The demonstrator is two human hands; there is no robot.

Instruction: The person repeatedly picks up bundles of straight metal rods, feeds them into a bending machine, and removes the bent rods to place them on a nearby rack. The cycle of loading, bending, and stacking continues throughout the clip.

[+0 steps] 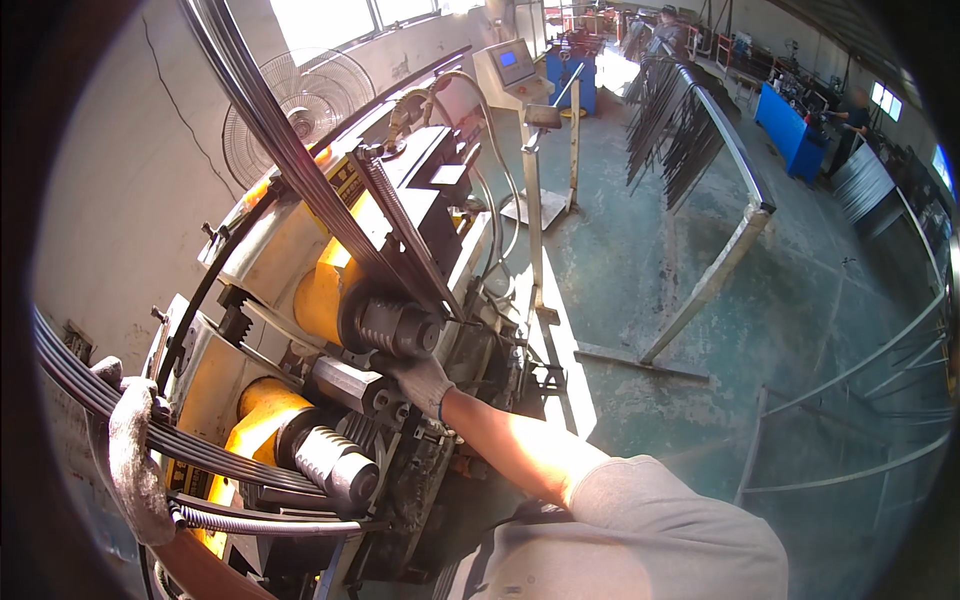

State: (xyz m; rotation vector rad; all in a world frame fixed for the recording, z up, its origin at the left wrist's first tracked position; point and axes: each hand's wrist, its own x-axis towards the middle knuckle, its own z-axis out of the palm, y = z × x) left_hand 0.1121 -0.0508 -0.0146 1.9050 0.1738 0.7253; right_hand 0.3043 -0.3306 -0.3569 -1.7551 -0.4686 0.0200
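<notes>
My left hand point(138, 465), in a greyish work glove, is closed around a bundle of thin dark metal rods point(215, 452) at the left. The rods run to the lower grooved roller point(335, 465) of a yellow and grey bending machine point(262, 412). My right hand point(420, 382), also gloved, reaches in between the upper grooved roller point(398, 328) and a metal block point(347, 386). Its fingers are mostly hidden there, so what they touch cannot be made out. A second rod bundle point(285, 150) slants from the top left down to the upper roller.
A wire fan point(300, 118) stands by the wall behind the machine. A control box with a screen point(513, 72) is on a post beyond it. Rightward, a metal rack point(728, 150) carries many hanging dark rods. A person point(852, 130) stands near blue equipment point(788, 128) far right.
</notes>
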